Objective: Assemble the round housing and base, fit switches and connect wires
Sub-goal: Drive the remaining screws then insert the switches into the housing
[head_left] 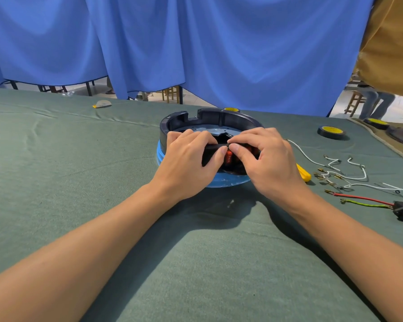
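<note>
The round housing (209,117) is black and sits on the blue base (221,182) in the middle of the green surface (79,159). Both hands are at the 6 o'clock side of the housing. The left hand (191,159) curls its fingers over the near wall and holds it, with the thumb on the outside. The right hand (265,159) holds the same wall just beside it. The two thumbs almost touch, right above a red switch (229,156) that sits in the wall.

It looks like the person is fitting this switch. To do it well, the switch should go in straight, not tipped. Both thumbs should push evenly, while the fingers inside hold the wall so it does not bend. The housing could slide on the base, so the push should be slow and steady. How deep the switch sits cannot be seen, because the thumbs hide it.

The white wires (349,175) lie at 3 o'clock from the housing. The red and green wires (363,201) lie at 4 o'clock. A yellow tool handle (303,174) lies just beside the right hand. A roll of tape (331,132) sits at 2 o'clock.
</note>
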{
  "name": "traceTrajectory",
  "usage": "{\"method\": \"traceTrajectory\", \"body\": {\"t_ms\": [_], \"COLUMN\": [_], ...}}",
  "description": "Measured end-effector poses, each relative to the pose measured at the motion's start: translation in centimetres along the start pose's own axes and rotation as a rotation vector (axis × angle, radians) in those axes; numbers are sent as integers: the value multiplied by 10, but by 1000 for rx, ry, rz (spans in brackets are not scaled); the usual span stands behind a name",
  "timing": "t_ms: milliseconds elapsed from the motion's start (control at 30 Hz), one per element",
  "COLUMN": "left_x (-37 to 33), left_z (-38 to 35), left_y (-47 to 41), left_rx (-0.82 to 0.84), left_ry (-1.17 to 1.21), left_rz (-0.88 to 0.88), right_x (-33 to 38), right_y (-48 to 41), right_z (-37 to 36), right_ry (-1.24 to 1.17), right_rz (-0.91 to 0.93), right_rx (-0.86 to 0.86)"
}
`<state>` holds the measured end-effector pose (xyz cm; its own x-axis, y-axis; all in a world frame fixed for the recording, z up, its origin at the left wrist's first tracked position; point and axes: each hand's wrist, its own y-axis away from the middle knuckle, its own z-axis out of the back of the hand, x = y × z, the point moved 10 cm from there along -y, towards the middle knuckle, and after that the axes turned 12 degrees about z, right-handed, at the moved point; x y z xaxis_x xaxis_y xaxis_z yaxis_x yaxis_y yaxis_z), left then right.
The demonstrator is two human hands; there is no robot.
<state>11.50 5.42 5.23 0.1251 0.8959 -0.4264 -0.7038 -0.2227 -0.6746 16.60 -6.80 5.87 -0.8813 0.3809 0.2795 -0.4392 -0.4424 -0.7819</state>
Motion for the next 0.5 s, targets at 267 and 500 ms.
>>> {"method": "traceTrajectory", "body": {"t_ms": [267, 500], "left_x": [-2, -3], "left_z": [-3, -5], "left_y": [4, 3], "left_rx": [81, 81], "left_ry": [-59, -37], "left_rz": [-68, -39], "right_x": [-1, 0], "right_y": [7, 6], "right_z": [-3, -5], "right_ry": [2, 38], "right_rz": [54, 73], "right_rx": [88, 126]}}
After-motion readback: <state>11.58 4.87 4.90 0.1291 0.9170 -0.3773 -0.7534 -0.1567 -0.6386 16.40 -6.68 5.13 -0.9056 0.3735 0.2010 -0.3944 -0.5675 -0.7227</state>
